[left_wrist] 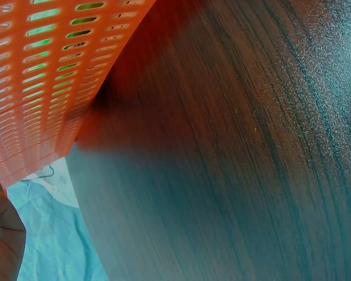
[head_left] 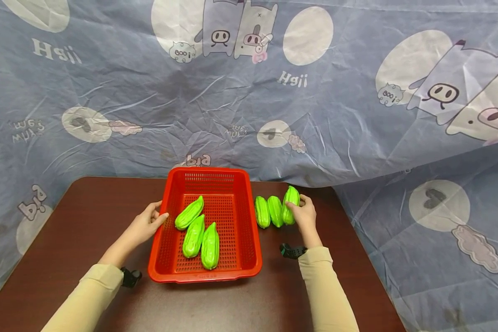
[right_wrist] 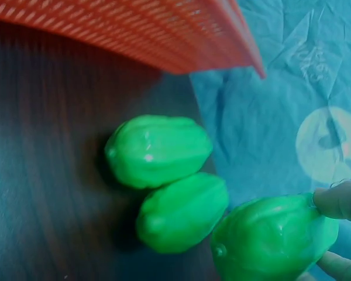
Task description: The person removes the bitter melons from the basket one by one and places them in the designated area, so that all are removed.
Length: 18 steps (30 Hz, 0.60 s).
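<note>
A red plastic basket with slotted walls stands on the table, and three bright green, ridged, gourd-like fruits lie inside it. My left hand grips the basket's left rim, thumb over the edge. In the left wrist view, part of that hand shows beside the slotted wall. To the right of the basket, my right hand pinches a green ridged fruit between thumb and fingers. Two more such fruits lie side by side between it and the basket, the nearer one and its neighbour.
The dark brown wooden table ends just behind the basket, where a blue-grey printed cloth hangs. More cloth hangs along the right side. A black wrist camera sits below my right hand, another below my left.
</note>
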Each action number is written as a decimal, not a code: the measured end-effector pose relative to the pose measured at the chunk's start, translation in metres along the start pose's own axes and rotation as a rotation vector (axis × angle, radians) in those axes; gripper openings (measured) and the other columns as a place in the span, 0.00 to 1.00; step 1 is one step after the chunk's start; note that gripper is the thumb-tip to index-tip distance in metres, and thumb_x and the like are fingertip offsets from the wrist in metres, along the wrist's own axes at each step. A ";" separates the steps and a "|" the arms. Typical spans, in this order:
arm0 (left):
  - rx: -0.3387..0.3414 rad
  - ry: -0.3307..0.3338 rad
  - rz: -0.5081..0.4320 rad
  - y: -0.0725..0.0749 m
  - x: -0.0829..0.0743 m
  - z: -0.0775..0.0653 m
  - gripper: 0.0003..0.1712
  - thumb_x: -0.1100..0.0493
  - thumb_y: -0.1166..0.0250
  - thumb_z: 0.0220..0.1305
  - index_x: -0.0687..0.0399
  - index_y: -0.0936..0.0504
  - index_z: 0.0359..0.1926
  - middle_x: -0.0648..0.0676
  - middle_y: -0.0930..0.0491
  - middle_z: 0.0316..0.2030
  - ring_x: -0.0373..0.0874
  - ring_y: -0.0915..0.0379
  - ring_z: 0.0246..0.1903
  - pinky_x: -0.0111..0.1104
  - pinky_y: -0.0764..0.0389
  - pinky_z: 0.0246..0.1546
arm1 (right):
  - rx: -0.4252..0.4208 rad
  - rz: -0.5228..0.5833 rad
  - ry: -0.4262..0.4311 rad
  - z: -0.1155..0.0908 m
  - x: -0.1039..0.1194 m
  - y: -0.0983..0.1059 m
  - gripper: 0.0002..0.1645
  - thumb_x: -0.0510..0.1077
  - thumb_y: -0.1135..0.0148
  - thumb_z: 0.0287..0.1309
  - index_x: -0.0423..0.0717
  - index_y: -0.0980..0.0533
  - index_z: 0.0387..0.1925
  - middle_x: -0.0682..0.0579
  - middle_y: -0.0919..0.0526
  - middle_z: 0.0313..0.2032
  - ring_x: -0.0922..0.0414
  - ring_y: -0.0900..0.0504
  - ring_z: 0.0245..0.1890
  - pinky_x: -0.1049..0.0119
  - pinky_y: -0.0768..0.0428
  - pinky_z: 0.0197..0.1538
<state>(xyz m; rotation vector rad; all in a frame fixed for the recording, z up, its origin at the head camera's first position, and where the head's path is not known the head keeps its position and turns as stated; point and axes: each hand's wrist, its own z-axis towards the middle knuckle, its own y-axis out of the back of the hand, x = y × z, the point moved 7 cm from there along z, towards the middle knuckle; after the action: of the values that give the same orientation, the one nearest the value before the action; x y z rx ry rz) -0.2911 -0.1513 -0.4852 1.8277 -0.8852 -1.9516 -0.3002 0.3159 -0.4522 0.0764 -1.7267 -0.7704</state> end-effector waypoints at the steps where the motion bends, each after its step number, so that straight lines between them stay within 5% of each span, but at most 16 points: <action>1: 0.000 0.001 0.001 0.000 0.000 0.000 0.37 0.53 0.44 0.74 0.72 0.46 0.71 0.58 0.23 0.34 0.43 0.26 0.29 0.34 0.25 0.32 | -0.006 -0.008 -0.003 0.001 -0.002 0.000 0.42 0.46 0.34 0.59 0.38 0.40 0.71 0.34 0.28 0.61 0.39 0.28 0.60 0.48 0.29 0.62; 18: 0.002 0.002 -0.012 0.000 -0.002 -0.002 0.37 0.52 0.44 0.74 0.71 0.46 0.72 0.58 0.23 0.34 0.43 0.26 0.29 0.34 0.25 0.32 | -0.036 -0.148 0.007 0.011 -0.037 -0.003 0.39 0.45 0.37 0.61 0.33 0.38 0.69 0.31 0.29 0.62 0.37 0.30 0.61 0.46 0.31 0.64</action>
<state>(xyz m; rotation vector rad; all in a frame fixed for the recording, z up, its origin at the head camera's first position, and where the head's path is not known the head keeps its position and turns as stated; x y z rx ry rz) -0.2888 -0.1509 -0.4833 1.8397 -0.8786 -1.9562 -0.2993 0.3345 -0.4866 0.1841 -1.7134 -0.9085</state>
